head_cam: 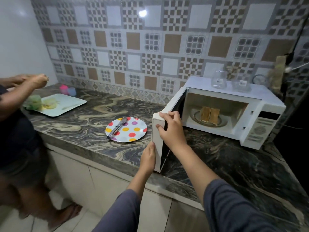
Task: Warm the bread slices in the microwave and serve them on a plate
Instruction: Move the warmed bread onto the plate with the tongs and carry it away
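The right hand [170, 126] is gripping the top edge of the open microwave [250, 104] door [155, 131], and the left hand [148, 158] is pressing flat, fingers straight, on the door's lower outside. The bread slices [209, 114] are sitting inside the microwave, too blurry to count for sure. The spotted plate [142, 133] is holding tongs [117, 128] on the counter [75, 124] nearby.

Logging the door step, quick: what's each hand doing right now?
Left hand: open, fingers flat against the microwave door.
Right hand: closed on that door's top edge.
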The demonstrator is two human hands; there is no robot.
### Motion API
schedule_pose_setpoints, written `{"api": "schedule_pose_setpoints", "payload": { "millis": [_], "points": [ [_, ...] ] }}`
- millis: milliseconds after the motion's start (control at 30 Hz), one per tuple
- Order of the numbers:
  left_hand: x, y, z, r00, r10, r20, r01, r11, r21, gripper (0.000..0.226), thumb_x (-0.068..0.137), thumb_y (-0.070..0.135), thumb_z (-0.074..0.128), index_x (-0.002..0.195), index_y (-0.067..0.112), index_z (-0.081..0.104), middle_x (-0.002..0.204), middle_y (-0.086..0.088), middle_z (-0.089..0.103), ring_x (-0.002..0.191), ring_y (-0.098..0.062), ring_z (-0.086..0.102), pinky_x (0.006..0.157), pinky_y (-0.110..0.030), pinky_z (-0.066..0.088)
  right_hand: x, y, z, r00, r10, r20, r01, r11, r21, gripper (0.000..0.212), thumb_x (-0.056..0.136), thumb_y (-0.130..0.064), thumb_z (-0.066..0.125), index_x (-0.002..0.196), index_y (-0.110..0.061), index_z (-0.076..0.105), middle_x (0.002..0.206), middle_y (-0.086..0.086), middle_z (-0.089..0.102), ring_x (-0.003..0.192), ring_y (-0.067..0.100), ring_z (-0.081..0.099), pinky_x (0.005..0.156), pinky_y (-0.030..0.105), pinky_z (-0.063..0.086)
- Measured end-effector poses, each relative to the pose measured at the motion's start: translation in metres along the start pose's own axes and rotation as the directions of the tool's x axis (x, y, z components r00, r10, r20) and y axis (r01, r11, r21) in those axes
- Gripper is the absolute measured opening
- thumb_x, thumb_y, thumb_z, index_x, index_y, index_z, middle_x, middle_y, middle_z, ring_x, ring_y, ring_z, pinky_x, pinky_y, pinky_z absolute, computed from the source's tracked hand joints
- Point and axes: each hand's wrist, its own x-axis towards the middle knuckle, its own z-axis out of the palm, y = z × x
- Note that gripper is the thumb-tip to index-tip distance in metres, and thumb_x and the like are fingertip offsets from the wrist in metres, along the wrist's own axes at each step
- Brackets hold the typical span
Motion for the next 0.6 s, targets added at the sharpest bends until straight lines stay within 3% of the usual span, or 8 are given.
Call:
{"api": "schedule_pose_setpoints", "payload": {
  "millis": [67,367,500,600],
  "points": [
    [0.005,-0.002,-0.005,1.0,-0.029,-0.01,0.029,0.999,-0.024,0.045,0.101,0.035,0.027,0.137,0.013,0.044,0.142,-0.004,0.046,0.133,-0.018,0.039,0.096,-0.019,0.027,0.004,-0.003,0.006,1.0,-0.009,-0.003,0.009,0.999,-0.031,0.041,0.084,-0.016,0.064,0.125,-0.012,0.057,0.12,0.011,0.042,0.118,0.027,0.042,0.106,0.035,0.034],
    [0.02,-0.006,-0.022,0.998,-0.055,-0.035,0.051,0.993,-0.11,0.048,0.101,0.037,0.026,0.141,0.014,0.037,0.144,-0.001,0.042,0.137,-0.016,0.033,0.099,-0.019,0.024,0.016,-0.016,0.031,1.0,-0.005,-0.019,0.003,0.996,-0.09,0.043,0.085,-0.021,0.062,0.127,-0.017,0.054,0.126,0.013,0.039,0.116,0.032,0.039,0.101,0.035,0.034],
    [0.027,-0.007,-0.03,0.998,-0.059,-0.015,0.056,0.987,-0.154,0.042,0.101,0.038,0.027,0.134,0.02,0.046,0.119,0.009,0.051,0.119,-0.011,0.047,0.093,-0.024,0.034,0.019,-0.019,0.038,1.0,-0.012,-0.025,0.009,0.993,-0.118,0.044,0.086,-0.023,0.061,0.129,-0.019,0.053,0.129,0.013,0.038,0.116,0.032,0.037,0.099,0.037,0.035],
    [0.03,-0.01,-0.032,0.997,-0.074,0.004,0.074,0.985,-0.153,0.032,0.1,0.041,0.029,0.121,0.032,0.05,0.117,0.008,0.056,0.108,-0.009,0.052,0.093,-0.03,0.04,0.018,-0.018,0.04,0.999,-0.02,-0.049,0.013,0.989,-0.145,0.045,0.085,-0.024,0.061,0.129,-0.02,0.053,0.128,0.012,0.04,0.115,0.032,0.038,0.092,0.04,0.043]
  ]
}}
